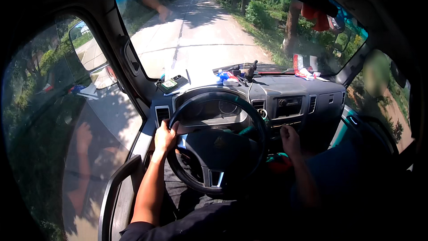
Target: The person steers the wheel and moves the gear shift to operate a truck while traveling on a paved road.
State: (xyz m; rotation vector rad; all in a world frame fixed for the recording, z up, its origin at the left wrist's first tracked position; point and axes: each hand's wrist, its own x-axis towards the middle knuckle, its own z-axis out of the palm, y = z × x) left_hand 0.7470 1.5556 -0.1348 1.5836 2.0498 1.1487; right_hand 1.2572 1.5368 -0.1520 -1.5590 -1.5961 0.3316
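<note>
I sit in the driver's seat of a vehicle. My left hand (pixel 165 136) grips the left rim of the black steering wheel (pixel 218 183). My right hand (pixel 290 139) is held to the right of the wheel, below the dashboard, fingers curled; whether it holds something there is hidden. A key (pixel 264 114) with a ring hangs just beside the wheel's upper right.
The grey dashboard (pixel 290 91) carries small items: a green-faced device (pixel 169 84), a blue and white packet (pixel 228 78), papers at the right (pixel 305 72). A side mirror (pixel 102 75) shows at left. Through the windscreen a sunlit road (pixel 196 31) runs ahead, trees on the right.
</note>
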